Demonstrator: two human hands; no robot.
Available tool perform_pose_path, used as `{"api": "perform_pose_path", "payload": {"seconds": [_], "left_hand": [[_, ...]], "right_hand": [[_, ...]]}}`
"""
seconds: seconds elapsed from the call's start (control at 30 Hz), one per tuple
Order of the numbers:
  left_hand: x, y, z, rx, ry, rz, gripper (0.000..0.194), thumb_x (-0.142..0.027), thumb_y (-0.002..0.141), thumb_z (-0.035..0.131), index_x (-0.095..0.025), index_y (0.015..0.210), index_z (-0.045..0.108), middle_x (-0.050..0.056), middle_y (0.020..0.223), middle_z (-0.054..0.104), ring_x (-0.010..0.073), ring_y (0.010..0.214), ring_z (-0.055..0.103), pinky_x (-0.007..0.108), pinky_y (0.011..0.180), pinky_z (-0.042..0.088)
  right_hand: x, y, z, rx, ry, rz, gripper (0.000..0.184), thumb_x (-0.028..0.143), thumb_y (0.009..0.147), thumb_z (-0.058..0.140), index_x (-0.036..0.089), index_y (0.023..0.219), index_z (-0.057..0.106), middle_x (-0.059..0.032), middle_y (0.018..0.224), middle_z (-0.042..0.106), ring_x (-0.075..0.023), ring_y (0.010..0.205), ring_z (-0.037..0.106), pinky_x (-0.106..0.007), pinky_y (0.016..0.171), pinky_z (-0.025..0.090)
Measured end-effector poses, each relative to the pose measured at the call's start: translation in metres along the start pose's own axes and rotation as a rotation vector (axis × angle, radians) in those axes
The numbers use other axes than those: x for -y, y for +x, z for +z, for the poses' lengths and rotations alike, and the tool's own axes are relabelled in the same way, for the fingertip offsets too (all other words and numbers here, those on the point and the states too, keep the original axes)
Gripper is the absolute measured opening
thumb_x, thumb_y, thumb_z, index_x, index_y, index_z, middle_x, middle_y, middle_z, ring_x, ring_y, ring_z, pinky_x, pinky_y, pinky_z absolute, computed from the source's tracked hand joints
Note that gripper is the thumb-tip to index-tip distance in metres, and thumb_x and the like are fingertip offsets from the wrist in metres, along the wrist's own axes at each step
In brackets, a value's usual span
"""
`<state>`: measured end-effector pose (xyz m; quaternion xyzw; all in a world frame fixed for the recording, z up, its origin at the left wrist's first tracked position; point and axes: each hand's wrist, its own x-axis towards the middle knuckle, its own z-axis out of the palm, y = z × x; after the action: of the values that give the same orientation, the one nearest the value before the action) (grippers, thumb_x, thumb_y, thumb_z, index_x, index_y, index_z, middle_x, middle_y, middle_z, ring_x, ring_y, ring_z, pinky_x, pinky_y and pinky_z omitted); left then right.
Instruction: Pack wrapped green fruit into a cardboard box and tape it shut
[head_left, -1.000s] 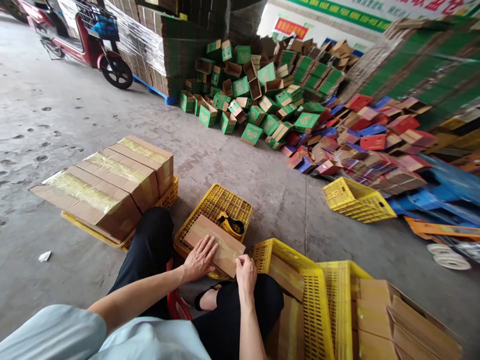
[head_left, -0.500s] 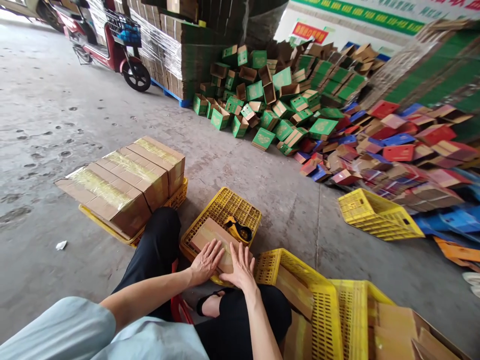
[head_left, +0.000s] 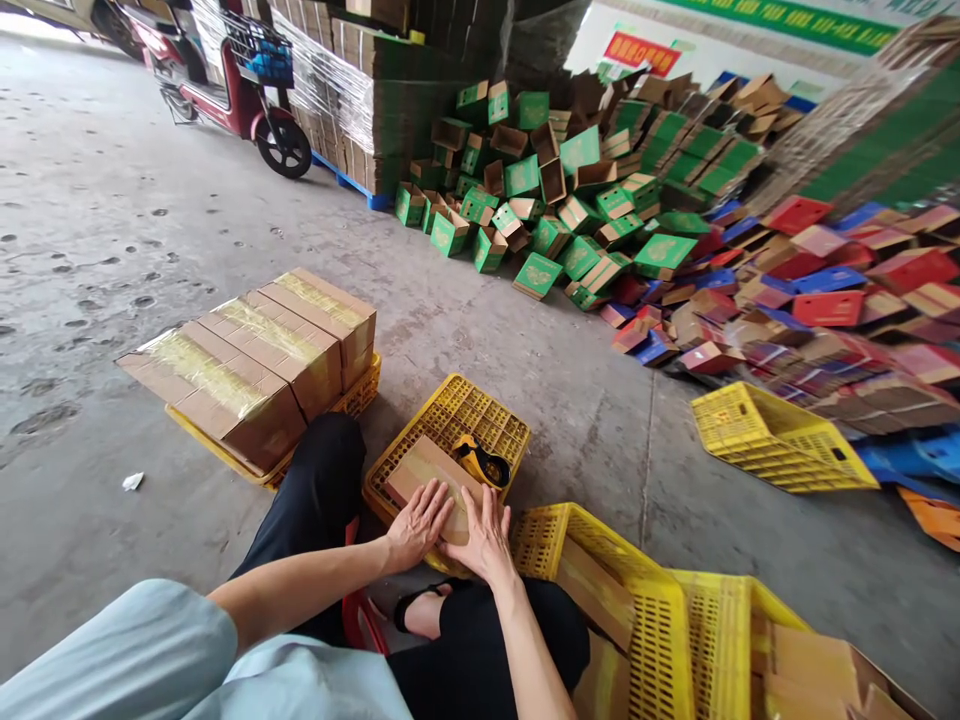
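Observation:
A small taped cardboard box [head_left: 421, 468] lies on an upturned yellow plastic crate [head_left: 480, 415] between my knees. My left hand [head_left: 420, 523] rests flat on the box's near part, fingers stretched out. Beside it, my right hand [head_left: 481, 532] is spread over the box's near right end, thumb toward the left hand. Neither hand is wrapped round anything. Just beyond the right fingers, a yellow and black tape dispenser [head_left: 480, 460] sits on the crate, touching or close to the box.
Three taped cartons [head_left: 259, 350] fill a yellow crate at left. At right stand yellow crates [head_left: 660, 640] holding cardboard boxes, and another crate [head_left: 780, 440] lies farther off. Green boxes [head_left: 540, 275] and red and blue boxes [head_left: 825, 308] are heaped behind. A red scooter [head_left: 225, 100] is parked at back left.
The view has shifted slightly, so the background sits a little farther right. Both hands stay on the box with almost no visible movement.

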<state>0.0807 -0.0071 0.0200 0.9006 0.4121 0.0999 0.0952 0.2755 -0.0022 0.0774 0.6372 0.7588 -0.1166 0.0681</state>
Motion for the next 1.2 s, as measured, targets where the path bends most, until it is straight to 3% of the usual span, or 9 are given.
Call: {"api": "perform_pose_path", "payload": {"seconds": [0.23, 0.47, 0.83, 1.2], "left_hand": [[0.004, 0.005, -0.005, 0.061, -0.089, -0.011, 0.07, -0.034, 0.102, 0.046, -0.01, 0.163, 0.024, 0.021, 0.169, 0.017, 0.0385, 0.157, 0.013, 0.054, 0.125, 0.022], [0.017, 0.009, -0.008, 0.078, -0.147, 0.003, 0.094, -0.055, 0.092, 0.066, -0.014, 0.164, 0.02, 0.019, 0.17, 0.007, 0.037, 0.158, 0.006, 0.055, 0.127, 0.015], [0.018, 0.013, 0.002, 0.036, -0.152, 0.022, 0.091, -0.057, 0.094, 0.063, -0.011, 0.163, 0.024, 0.021, 0.169, 0.011, 0.038, 0.157, 0.009, 0.056, 0.127, 0.019], [0.017, 0.012, -0.017, 0.03, -0.22, 0.013, 0.094, -0.058, 0.094, 0.063, -0.009, 0.163, 0.023, 0.021, 0.168, 0.01, 0.0371, 0.157, 0.009, 0.053, 0.127, 0.02]], "right_hand": [[-0.007, 0.0, 0.012, -0.131, -0.007, -0.066, 0.104, 0.059, 0.07, 0.079, 0.024, 0.159, 0.038, -0.0234, 0.166, 0.025, -0.047, 0.152, 0.024, -0.067, 0.117, 0.022], [-0.007, -0.002, 0.016, -0.232, -0.018, -0.103, 0.104, 0.073, 0.073, 0.071, 0.022, 0.158, 0.04, -0.0248, 0.163, 0.029, -0.0476, 0.149, 0.028, -0.067, 0.114, 0.027], [-0.003, 0.002, 0.003, -0.189, -0.09, -0.131, 0.107, 0.066, 0.068, 0.075, 0.016, 0.156, 0.041, -0.0299, 0.162, 0.027, -0.0492, 0.146, 0.032, -0.067, 0.111, 0.03], [-0.002, 0.007, 0.002, -0.154, -0.124, -0.098, 0.103, 0.061, 0.066, 0.077, 0.018, 0.154, 0.044, -0.028, 0.159, 0.035, -0.0507, 0.143, 0.035, -0.065, 0.11, 0.032]]}}
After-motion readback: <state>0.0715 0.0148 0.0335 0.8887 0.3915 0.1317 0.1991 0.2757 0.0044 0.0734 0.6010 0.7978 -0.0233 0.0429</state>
